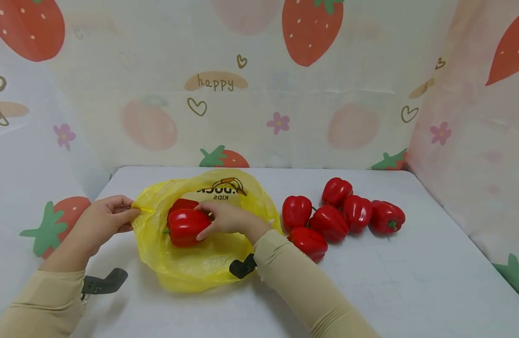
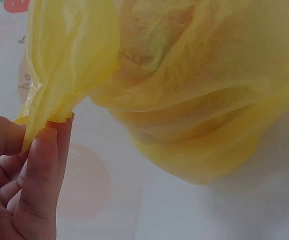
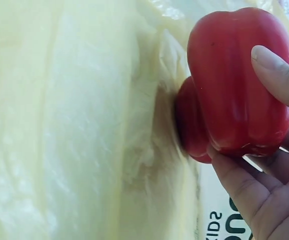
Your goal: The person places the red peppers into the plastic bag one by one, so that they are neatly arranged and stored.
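A yellow plastic bag (image 1: 192,274) lies on the table with its mouth spread toward me. My left hand (image 1: 101,220) pinches the bag's left rim between thumb and fingers; the left wrist view shows the gathered film in that hand (image 2: 29,175). Inside the bag's mouth, my right hand (image 1: 227,218) grips a red bell pepper (image 1: 186,227), thumb on one side and fingers on the other. Behind the held pepper, another red bell pepper (image 3: 192,122) sits in the bag, partly hidden. Dark printing shows on the bag's far inner side.
Several red bell peppers (image 1: 329,223) lie in a group on the white table (image 1: 411,281), right of the bag. One of them (image 1: 309,243) is partly covered by my right forearm. Cloth walls printed with strawberries (image 1: 312,33) stand behind and at both sides.
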Action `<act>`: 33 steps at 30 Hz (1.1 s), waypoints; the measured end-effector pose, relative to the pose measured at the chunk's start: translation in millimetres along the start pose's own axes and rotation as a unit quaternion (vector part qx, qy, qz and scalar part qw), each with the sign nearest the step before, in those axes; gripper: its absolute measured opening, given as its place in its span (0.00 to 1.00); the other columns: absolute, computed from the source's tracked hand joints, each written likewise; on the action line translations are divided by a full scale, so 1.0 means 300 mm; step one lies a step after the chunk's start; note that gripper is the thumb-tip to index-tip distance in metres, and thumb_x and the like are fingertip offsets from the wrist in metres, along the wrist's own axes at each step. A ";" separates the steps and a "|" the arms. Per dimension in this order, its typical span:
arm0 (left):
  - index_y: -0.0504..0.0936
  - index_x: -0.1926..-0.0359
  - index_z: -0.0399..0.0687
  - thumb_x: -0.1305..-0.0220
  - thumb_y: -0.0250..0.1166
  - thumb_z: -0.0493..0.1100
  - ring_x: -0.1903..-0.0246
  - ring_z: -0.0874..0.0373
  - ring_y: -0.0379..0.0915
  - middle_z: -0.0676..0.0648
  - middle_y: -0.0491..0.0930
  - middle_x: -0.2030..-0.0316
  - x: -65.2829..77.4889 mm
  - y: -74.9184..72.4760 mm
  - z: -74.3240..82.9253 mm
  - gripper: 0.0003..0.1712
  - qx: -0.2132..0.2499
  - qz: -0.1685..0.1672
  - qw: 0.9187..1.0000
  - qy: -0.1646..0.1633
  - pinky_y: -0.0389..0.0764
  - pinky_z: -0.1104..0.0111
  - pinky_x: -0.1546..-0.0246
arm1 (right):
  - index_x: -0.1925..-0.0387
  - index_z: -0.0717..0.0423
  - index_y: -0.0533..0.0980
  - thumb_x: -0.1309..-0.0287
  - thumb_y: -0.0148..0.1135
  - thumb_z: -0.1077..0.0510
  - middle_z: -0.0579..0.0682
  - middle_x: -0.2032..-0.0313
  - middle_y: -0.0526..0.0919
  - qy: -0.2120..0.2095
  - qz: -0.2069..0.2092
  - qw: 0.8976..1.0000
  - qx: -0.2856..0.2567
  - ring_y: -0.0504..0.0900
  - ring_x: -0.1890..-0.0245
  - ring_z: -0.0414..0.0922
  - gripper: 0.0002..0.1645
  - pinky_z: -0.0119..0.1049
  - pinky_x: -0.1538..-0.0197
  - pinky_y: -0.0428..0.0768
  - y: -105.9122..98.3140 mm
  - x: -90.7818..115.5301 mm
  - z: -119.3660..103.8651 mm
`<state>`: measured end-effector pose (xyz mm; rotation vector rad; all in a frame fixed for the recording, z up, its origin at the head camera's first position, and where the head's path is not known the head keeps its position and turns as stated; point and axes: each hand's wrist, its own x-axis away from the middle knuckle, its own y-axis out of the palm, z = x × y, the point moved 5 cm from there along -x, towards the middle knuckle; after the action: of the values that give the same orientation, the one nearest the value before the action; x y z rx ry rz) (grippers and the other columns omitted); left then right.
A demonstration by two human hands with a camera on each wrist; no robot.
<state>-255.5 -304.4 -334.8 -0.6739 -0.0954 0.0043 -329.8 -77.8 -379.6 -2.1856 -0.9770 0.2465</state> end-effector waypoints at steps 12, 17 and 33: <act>0.72 0.51 0.37 0.38 0.58 0.55 0.66 0.58 0.78 0.42 0.79 0.59 -0.002 -0.007 -0.004 0.26 0.001 0.001 1.000 0.003 0.81 0.69 0.63 | 0.46 0.40 0.69 0.61 0.73 0.44 0.37 0.52 0.73 0.022 0.018 1.000 -0.001 0.70 0.54 0.37 0.37 0.32 0.51 0.73 0.028 -0.007 0.006; 0.72 0.51 0.37 0.38 0.57 0.56 0.66 0.58 0.77 0.42 0.78 0.59 0.002 -0.008 0.002 0.27 0.001 -0.001 1.000 0.001 0.81 0.70 0.64 | 0.44 0.42 0.69 0.61 0.72 0.43 0.38 0.51 0.74 0.028 0.032 0.999 0.009 0.70 0.54 0.37 0.39 0.32 0.51 0.73 0.032 -0.011 0.007; 0.72 0.50 0.37 0.39 0.57 0.56 0.65 0.57 0.78 0.42 0.78 0.58 0.002 -0.007 -0.005 0.28 0.002 -0.004 1.000 -0.006 0.81 0.66 0.61 | 0.52 0.47 0.71 0.65 0.76 0.48 0.39 0.59 0.75 0.070 0.061 0.995 -0.029 0.72 0.59 0.38 0.35 0.30 0.56 0.74 0.059 -0.027 0.018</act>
<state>-254.7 -307.1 -334.6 -0.6696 -0.1089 0.0011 -327.5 -88.6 -396.5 -2.2858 -0.7833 0.1218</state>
